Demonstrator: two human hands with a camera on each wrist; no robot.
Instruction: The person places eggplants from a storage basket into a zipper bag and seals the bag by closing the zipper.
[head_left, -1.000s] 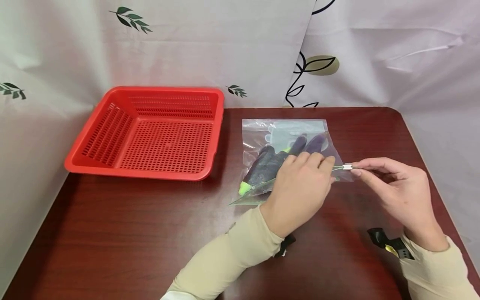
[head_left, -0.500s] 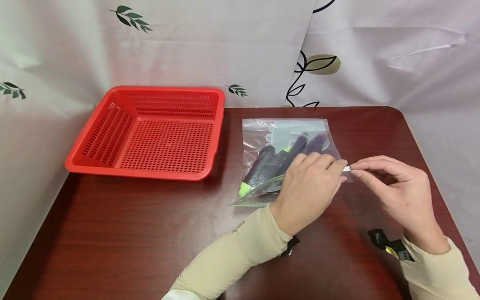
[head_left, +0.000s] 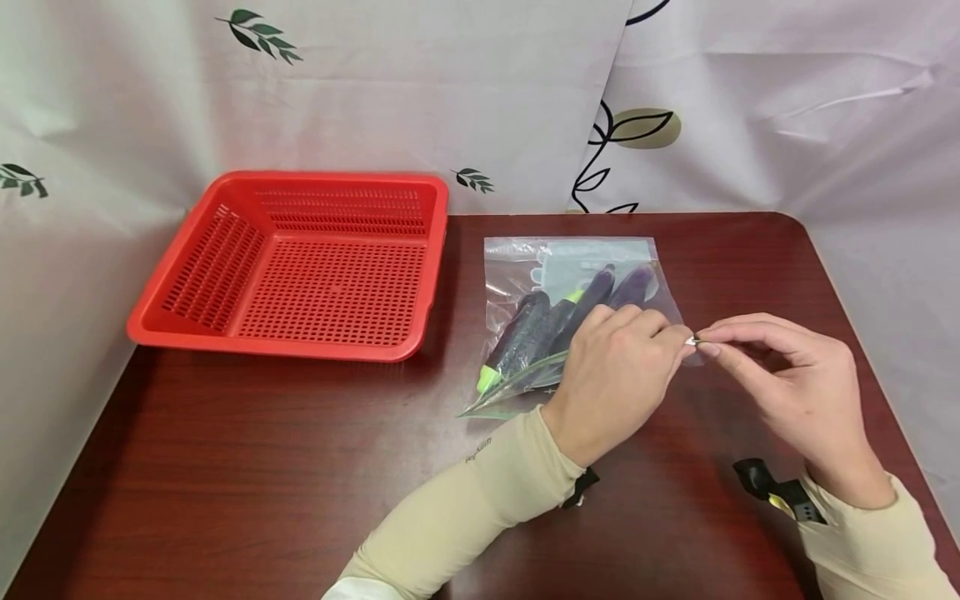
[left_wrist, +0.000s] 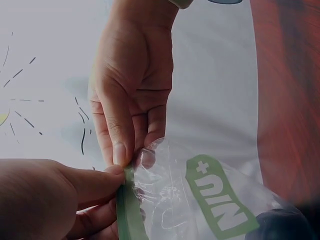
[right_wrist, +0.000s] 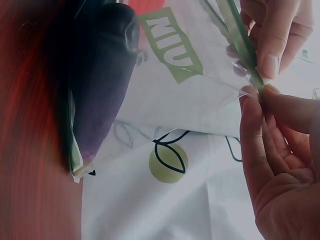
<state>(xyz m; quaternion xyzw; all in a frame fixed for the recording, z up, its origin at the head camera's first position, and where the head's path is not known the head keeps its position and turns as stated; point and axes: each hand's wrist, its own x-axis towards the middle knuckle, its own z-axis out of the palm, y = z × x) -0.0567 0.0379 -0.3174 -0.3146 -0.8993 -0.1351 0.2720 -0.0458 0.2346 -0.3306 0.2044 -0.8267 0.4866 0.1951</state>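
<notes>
A clear zip bag with several dark purple eggplants inside lies at the right of the table, its green-edged mouth toward the person. My left hand reaches across the front of the bag and pinches the green zip strip near its right end. Right beside it, my right hand pinches the end of that strip between thumb and forefinger. In the head view a small white slider shows between the two hands. Green printed lettering marks the bag's clear film in the right wrist view.
To the left stands a red plastic basket with slotted walls and nothing in it. The dark reddish wood table backs onto a white patterned curtain. A black strap sits at the right wrist.
My left hand has slid right along the bag's mouth until it meets the right hand, covering most of the white slider. My right hand has stayed nearly in place.
</notes>
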